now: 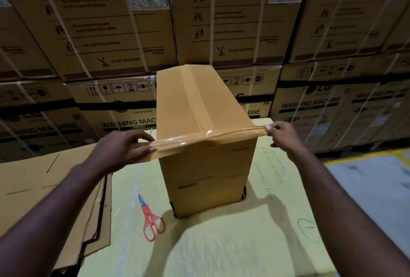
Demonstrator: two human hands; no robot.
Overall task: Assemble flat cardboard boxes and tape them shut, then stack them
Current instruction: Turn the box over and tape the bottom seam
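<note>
Left grip [124, 150] pinches one end of a brown tape strip [186, 143] and right grip [281, 134] pinches the other, so the strip is stretched taut between them.

Nearest the person, red-handled scissors [150, 219] lie closed on the yellow-green surface [221, 243], blades pointing away. A stack of flat cardboard sheets [66, 188] lies to their left.

Beyond the scissors the box [199, 176] stands on the surface, between the two arms. The strip crosses its near top edge, and its middle touches the cardboard there and looks slightly wrinkled. Both ends hang in the air past the side walls.

The step appears to be sealing that edge. It would go best with equal tension on both ends and the strip kept level along the edge. Both ends should then come down onto the side walls together, pressed from the middle outward so no more creases form.

The box's top runs lengthwise away from the person, leaning slightly left. Its taped seam [193, 99] follows that long axis, at right angles to the strip. Dark gaps show at its lower corners.

Farthest back, strapped washing-machine cartons [111, 21] form a wall.
</note>
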